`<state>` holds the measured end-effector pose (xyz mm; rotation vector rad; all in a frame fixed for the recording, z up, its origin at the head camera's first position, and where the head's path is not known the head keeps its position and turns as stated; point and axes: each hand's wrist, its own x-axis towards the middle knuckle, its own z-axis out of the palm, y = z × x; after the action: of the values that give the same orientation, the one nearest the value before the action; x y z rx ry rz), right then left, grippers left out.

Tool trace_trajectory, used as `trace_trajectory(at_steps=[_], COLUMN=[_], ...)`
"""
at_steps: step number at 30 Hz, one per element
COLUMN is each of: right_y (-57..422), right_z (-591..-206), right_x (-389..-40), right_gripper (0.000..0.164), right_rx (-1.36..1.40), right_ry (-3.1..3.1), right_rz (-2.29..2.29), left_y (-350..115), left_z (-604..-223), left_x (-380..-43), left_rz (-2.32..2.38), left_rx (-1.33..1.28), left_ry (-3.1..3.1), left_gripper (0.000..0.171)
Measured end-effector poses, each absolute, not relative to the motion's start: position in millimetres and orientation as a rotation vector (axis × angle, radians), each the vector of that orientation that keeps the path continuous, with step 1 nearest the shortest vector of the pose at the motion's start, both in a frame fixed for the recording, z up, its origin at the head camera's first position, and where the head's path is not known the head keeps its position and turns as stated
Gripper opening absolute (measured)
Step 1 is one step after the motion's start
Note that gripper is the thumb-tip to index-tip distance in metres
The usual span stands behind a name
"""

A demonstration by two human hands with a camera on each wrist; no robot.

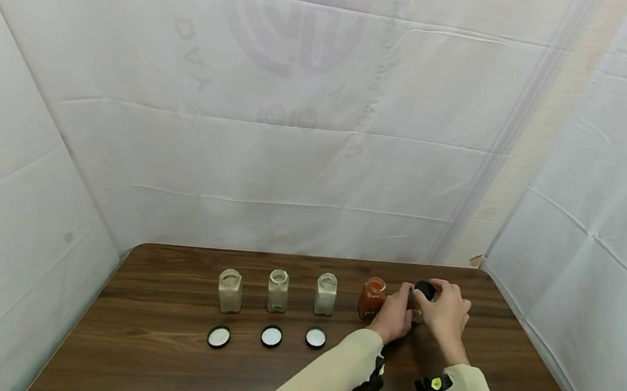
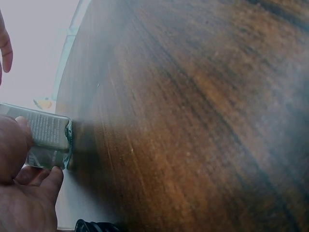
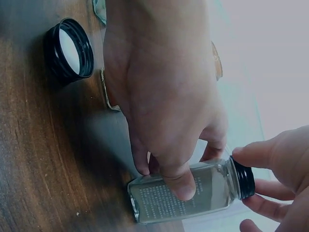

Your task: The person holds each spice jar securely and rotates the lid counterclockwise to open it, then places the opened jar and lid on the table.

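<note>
At the right end of a row of jars, my left hand grips a clear glass spice jar around its body, the thumb over its printed label. Pale powder shows through the glass. My right hand pinches the black screw lid at the jar's mouth between thumb and fingers. In the left wrist view, the jar's base is close to the table. An uncapped jar of red-orange spice stands just left of my left hand.
Three uncapped jars of pale powder, left, middle and right, stand farther left. Black lids with white liners lie before them. A lid also shows in the right wrist view. White cloth hangs behind the wooden table.
</note>
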<state>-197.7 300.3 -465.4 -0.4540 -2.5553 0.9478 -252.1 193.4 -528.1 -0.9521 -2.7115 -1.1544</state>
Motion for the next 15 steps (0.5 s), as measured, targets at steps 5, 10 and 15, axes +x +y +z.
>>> trace_trajectory(at_steps=[5, 10, 15], right_y=[300.4, 300.6, 300.2], right_z=[-464.6, -463.4, -461.9], right_x=[-199.2, -199.5, -199.5], right_gripper=[0.048, 0.050, 0.054], right_rx=[-0.406, -0.383, -0.379], right_ry=[-2.606, -2.643, -2.668], right_rz=[0.947, 0.943, 0.932], left_y=[193.5, 194.4, 195.9], left_z=[-527.0, -525.7, -525.2], left_x=[-252.3, -252.3, -252.0], left_rz=[-1.154, -1.162, -1.170], left_rx=[-0.945, -0.930, -0.904], left_ry=[-2.722, -2.733, -2.751], left_gripper=[0.045, 0.046, 0.045])
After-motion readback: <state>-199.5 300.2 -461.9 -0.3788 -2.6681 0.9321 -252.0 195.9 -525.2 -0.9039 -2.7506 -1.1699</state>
